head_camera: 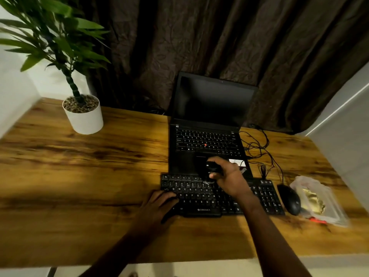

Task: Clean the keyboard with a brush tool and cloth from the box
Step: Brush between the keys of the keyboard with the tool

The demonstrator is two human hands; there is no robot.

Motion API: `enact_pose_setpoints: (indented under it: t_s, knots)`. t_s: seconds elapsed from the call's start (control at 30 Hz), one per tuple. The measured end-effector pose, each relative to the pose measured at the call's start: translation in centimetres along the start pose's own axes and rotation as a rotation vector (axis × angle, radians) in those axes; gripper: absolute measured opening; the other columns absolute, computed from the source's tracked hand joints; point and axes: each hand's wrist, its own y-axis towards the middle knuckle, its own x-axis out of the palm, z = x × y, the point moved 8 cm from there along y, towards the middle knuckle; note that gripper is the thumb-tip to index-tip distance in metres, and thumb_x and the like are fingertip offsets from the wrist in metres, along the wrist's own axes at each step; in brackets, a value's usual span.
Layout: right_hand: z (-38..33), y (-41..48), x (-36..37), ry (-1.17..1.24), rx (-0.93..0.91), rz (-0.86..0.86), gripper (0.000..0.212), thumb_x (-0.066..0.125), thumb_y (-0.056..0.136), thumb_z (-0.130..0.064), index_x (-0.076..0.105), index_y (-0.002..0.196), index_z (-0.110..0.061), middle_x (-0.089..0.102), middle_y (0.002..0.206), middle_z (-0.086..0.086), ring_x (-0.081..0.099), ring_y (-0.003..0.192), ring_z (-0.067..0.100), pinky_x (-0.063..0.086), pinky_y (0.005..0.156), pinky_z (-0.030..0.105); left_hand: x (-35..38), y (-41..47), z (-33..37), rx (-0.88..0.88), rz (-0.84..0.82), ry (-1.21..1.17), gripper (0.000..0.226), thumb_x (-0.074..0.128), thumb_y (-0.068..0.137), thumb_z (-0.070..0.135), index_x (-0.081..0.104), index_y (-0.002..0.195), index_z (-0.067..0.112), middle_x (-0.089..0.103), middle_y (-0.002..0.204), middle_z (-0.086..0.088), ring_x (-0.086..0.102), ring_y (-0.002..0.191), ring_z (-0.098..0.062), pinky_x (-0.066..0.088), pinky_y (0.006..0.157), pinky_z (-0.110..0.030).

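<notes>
The brush tool (212,170) and box (333,206) contents are blurred.

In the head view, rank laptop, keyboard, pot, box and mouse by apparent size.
1. laptop
2. keyboard
3. pot and box: they look much alike, and the box is blurred, so they are left unranked
4. mouse
</notes>
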Motion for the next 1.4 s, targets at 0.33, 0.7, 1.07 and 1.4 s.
enact_pose_setpoints:
  t_s: [0.33,0.7,1.07,1.4]
  knots:
    - [-1.2,0.1,0.7,0.038,-0.035,-0.018,0.052,0.07,0.084,0.0,0.06,0.118,-0.039,0.065,0.116,-0.006,0.063,0.108,0.008,0.056,0.083,0.018,0.7,0.0,-0.4,-0.013,-0.032,-0.017,0.048,0.047,0.094,0.062,0.061,0.125,0.028,0.056,0.133,0.009,0.048,0.124,-0.017,0.052,0.095,-0.043]
    - [-3.6,-3.8,3.0,0.067,-0.093,-0.061,0.045,0.066,0.089,-0.007,0.059,0.116,-0.043,0.067,0.105,-0.011,0.064,0.097,0.004,0.057,0.082,0.026,0.2,0.2,-0.2,-0.039,-0.06,-0.008,0.053,0.032,0.096,0.067,0.062,0.121,0.032,0.053,0.131,0.012,0.044,0.122,-0.015,0.053,0.093,-0.041]
    - [3.3,-10.1,1.3,0.953,0.358,0.391,0.036,0.065,0.089,0.0,0.048,0.118,-0.011,0.055,0.115,0.011,0.066,0.104,0.031,0.061,0.076,0.046,-1.1,1.0,1.1,-0.055,0.053,-0.044,0.05,0.048,0.094,0.059,0.073,0.114,0.021,0.061,0.128,0.007,0.051,0.124,-0.02,0.032,0.111,-0.046]
    - [6.6,-11.5,-0.1,1.505,0.511,0.38,0.024,0.067,0.083,-0.006,0.055,0.103,-0.01,0.066,0.118,0.026,0.067,0.107,0.038,0.06,0.083,0.044,1.6,9.4,12.6,-0.668,-0.002,-0.905,0.018,0.068,0.093,0.036,0.07,0.109,0.029,0.073,0.094,0.016,0.065,0.093,0.004,0.049,0.073,-0.01]
